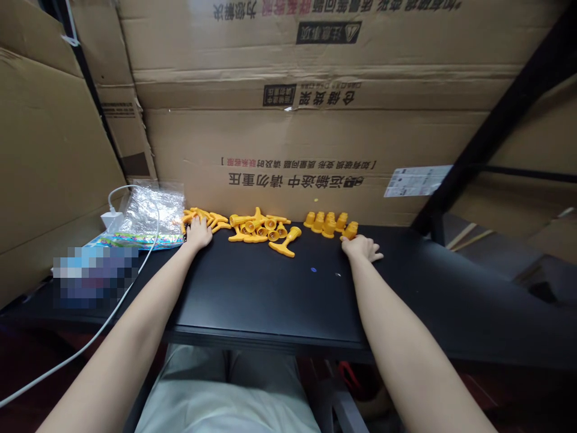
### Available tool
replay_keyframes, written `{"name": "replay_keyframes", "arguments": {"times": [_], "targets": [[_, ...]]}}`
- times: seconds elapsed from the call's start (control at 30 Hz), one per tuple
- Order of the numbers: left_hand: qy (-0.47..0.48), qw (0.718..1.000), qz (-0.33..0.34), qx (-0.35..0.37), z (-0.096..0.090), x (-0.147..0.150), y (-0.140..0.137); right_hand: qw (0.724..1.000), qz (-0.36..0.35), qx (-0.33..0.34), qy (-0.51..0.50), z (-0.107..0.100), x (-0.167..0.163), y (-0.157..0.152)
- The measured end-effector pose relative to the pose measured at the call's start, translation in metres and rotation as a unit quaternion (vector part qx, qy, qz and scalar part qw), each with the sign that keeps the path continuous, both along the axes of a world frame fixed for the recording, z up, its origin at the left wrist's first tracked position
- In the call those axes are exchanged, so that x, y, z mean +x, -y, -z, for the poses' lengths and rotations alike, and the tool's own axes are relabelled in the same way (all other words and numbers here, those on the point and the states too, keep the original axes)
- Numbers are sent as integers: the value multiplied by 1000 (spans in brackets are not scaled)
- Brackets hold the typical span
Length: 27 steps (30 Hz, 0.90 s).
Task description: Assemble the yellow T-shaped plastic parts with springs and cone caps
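Observation:
My left hand (199, 234) reaches into a pile of curved yellow plastic handles (219, 220) at the back left, its fingers bent over a handle and their tips partly hidden. At the back right, my right hand (361, 247) pinches a small yellow plastic cup (350, 230) between thumb and forefinger, the other fingers stretched to the right. Several similar yellow cups (329, 226) stand just left of it. Between the hands lies a heap of yellow T-shaped pieces (259, 227) with hollow round ends. One T-shaped piece (285, 243) lies at the heap's front right.
Cardboard (288, 138) walls off the back of the black table (265, 294). A clear plastic bag (153, 207), a white charger (111, 220) and its cable (112, 313) lie on the left. A black metal post (491, 126) rises on the right.

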<state>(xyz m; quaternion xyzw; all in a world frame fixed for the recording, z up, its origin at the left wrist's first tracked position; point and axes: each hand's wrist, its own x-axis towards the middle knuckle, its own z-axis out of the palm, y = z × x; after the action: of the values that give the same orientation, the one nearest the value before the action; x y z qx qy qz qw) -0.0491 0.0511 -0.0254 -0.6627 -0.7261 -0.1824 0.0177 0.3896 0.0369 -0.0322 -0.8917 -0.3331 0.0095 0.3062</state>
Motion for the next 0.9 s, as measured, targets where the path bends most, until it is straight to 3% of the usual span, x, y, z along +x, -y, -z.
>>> {"name": "replay_keyframes", "arguments": {"times": [0.4,0.6,0.77,0.9], "targets": [[73,997,-2,17,-5,7,-7,997,-3,71,19,0,-5,2],[127,991,-41,0,-9,10,-18,988,-21,143,60,-16,-16,15],[179,982,-61,22,-10,13,-25,961,-139,188,144,-40,-38,24],[190,977,-72,57,-9,18,-16,914,-319,129,214,-45,-63,22]]}}
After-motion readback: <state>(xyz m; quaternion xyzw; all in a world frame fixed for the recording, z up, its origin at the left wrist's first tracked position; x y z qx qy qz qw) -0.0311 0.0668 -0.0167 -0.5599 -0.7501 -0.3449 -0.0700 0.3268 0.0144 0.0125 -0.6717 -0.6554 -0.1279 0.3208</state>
